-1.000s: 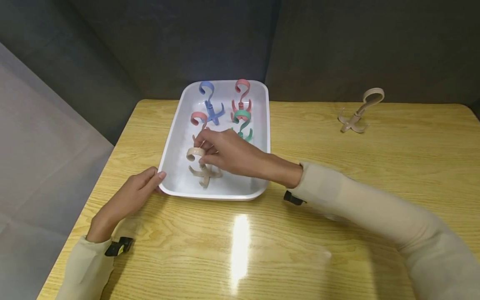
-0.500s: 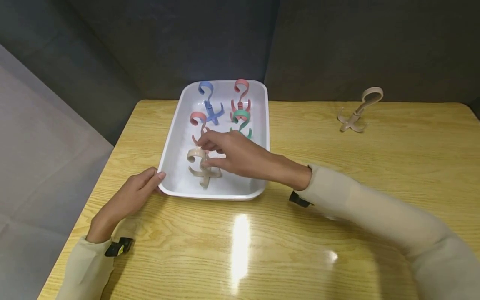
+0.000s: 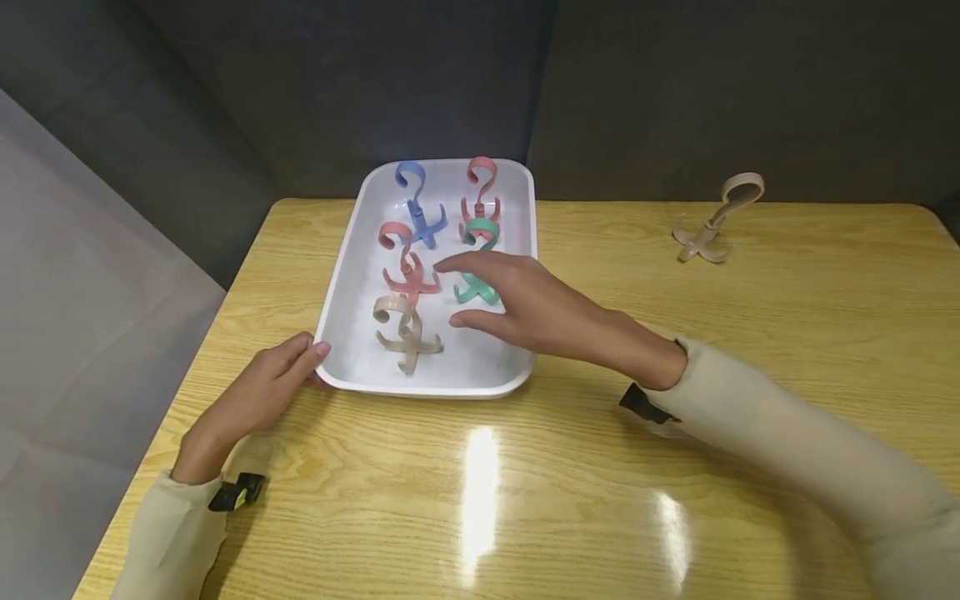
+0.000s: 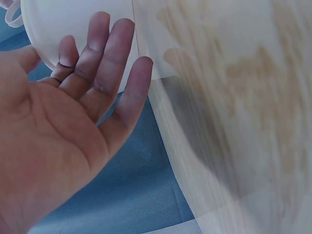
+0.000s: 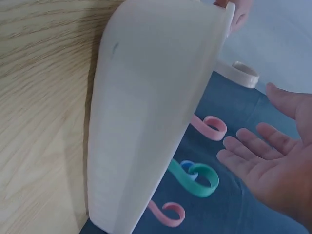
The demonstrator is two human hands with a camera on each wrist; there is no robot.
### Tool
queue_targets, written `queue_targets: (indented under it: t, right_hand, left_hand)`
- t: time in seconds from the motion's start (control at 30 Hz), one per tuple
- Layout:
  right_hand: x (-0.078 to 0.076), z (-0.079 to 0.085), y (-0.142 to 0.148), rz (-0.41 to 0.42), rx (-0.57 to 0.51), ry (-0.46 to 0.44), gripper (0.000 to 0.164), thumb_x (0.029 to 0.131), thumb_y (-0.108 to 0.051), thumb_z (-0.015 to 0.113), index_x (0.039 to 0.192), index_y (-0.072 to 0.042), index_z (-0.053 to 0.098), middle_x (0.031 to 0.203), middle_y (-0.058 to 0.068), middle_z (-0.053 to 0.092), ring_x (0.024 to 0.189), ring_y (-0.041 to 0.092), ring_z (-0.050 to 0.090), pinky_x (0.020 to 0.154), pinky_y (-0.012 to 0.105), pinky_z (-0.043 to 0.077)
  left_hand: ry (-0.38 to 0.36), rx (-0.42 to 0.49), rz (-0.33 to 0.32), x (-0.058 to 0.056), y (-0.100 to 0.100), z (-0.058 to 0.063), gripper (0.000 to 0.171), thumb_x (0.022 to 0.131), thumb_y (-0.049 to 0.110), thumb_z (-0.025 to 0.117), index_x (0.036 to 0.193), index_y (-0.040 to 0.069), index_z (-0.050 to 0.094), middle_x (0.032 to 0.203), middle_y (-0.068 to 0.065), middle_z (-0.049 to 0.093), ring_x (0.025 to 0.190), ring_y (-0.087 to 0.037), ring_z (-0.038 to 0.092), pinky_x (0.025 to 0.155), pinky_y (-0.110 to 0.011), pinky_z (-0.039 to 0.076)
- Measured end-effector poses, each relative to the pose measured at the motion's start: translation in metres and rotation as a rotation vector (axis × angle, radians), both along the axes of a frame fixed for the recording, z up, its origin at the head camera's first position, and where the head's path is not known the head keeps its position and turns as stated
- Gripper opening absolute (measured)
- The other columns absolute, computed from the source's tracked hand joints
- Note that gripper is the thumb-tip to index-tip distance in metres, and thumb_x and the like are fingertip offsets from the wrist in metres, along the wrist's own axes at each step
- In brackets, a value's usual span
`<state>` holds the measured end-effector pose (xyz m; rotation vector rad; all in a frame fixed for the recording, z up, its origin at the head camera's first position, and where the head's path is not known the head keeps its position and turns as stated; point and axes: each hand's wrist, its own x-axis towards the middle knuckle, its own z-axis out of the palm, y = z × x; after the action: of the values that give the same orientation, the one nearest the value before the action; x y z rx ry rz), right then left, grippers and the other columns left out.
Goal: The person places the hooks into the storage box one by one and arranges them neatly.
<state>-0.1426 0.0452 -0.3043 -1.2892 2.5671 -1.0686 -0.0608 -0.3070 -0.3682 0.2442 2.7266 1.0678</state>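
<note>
In the head view a white plastic tray (image 3: 525,208) holds several plastic hanger hooks, each with a curled top and upturned prongs. Standing in it are a blue hook (image 3: 420,218), a pink hook (image 3: 412,282), another pink hook (image 3: 480,208), a green hook (image 3: 477,292) and a beige hook (image 3: 408,342) near the front left. My right hand (image 3: 532,304) is over the tray's right side, thumb and fingers spread apart with nothing between them; it partly covers the green hook. My left hand (image 3: 262,387) holds the tray's front-left corner, thumb over the rim and fingers at the outer wall.
One more beige hook (image 3: 705,237) stands on the wooden table (image 3: 360,500) at the back right. A dark cloth wall (image 3: 675,100) rises along the table's back edge, right behind the tray. A grey cloth (image 3: 90,333) hangs at the left.
My right hand has let go of the beige hook in the tray and moved right, its fingers spreading. The beige hook stays standing there. My left hand has not moved.
</note>
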Motion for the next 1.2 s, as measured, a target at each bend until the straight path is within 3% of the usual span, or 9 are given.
queue_targets:
  t: [0.5,0.73,1.2]
  right_hand:
    - [-0.004,-0.004,0.044,-0.06,-0.019,0.125,0.062,0.094,-0.018,0.081,0.147,-0.002,0.053,0.15,0.012,0.054,0.143,0.027,0.046,0.116,0.045,0.036]
    - [-0.011,-0.012,0.072,-0.142,-0.003,0.181,0.063,0.093,-0.015,0.081,0.148,-0.001,0.053,0.152,0.016,0.052,0.143,0.032,0.046,0.114,0.051,0.038]
    - [-0.017,-0.015,0.121,-0.296,0.069,0.159,0.067,0.095,-0.017,0.08,0.153,-0.005,0.048,0.162,0.017,0.039,0.148,0.038,0.037,0.113,0.06,0.034]
  left_hand:
    - [-0.01,0.009,0.001,0.0,0.0,0.001,0.038,0.115,0.035,0.04,0.1,0.006,0.061,0.104,-0.01,0.071,0.097,-0.026,0.069,0.083,-0.045,0.052]
    - [-0.014,0.014,0.003,0.0,0.0,0.002,0.038,0.115,0.035,0.04,0.1,0.007,0.061,0.103,-0.009,0.071,0.097,-0.025,0.068,0.082,-0.041,0.052]
    - [-0.031,0.024,0.002,0.002,-0.001,0.003,0.038,0.115,0.037,0.04,0.1,0.007,0.06,0.105,-0.008,0.07,0.097,-0.025,0.068,0.08,-0.043,0.051]
